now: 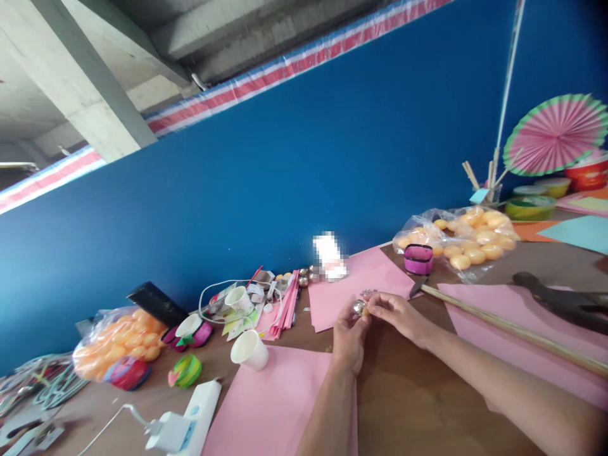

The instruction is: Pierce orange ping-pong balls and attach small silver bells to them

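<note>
In the middle of the head view, my left hand (349, 342) is closed around a shiny silver ball (359, 307), held just above the brown table (403, 392). Right beside it, my right hand (395, 314) has its fingers pinched together close to the ball. Between the two hands a small orange-gold bit (365, 310) shows; which hand grips it I cannot tell. Behind the hands lies a sheet of pink paper (375, 269), with small silvery pieces (367, 293) by the right fingertips.
Left are a paper cup (249, 350), a power strip (202, 402) and a bag of orange balls (121, 339). Right are another such bag (470, 234), a purple band (418, 259), a wooden stick (513, 326) and a dark-handled tool (560, 301). A blue partition (285, 171) rises behind.
</note>
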### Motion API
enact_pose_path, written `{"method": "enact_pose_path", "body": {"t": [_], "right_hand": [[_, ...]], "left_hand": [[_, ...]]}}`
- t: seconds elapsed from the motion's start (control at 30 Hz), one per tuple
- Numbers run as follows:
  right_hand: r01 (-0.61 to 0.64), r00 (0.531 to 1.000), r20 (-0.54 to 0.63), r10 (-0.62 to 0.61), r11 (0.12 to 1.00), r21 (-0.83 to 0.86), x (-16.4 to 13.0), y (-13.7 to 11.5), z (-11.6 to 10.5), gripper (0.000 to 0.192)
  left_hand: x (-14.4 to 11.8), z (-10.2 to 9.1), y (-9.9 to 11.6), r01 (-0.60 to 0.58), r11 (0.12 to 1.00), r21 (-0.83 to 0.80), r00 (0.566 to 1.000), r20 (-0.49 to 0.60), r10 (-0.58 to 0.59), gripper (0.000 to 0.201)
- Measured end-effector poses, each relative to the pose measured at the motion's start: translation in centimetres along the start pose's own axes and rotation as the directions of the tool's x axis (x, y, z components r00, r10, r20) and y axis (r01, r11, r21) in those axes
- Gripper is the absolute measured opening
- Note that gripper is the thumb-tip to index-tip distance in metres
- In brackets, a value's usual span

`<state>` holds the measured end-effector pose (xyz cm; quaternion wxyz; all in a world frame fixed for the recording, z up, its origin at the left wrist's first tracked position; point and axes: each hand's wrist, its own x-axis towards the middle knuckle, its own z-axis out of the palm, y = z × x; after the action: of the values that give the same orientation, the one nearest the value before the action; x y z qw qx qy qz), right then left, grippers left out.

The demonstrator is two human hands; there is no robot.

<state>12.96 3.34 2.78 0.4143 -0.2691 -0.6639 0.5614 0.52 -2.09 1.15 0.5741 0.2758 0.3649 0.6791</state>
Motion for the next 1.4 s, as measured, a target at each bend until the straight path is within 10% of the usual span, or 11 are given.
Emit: {"method": "enact_pose_path", "body": {"t": [0.23, 0.63, 1.4], "right_hand": [[-0.094, 0.995, -0.001, 0.095, 0.985, 0.147, 0.0, 0.3, 0.1, 0.025], [-0.178, 0.981, -0.014, 0.195, 0.919, 0.351, 0.3, 1.4, -0.5, 0.019], [-0.135, 0.991, 0.035, 0.13, 0.957, 0.255, 0.1, 0.8, -0.3, 0.019]], "left_hand": [[-0.2, 0.4, 0.2, 0.01, 1.0, -0.002, 0.998, -0.059, -0.01, 0.047], [0.1, -0.5, -0.4, -0.265, 0.876, 0.403, 0.949, -0.052, 0.311, 0.048], [0.2, -0.5, -0.3, -0.21, 0.889, 0.407, 0.972, -0.016, 0.236, 0.052]]}}
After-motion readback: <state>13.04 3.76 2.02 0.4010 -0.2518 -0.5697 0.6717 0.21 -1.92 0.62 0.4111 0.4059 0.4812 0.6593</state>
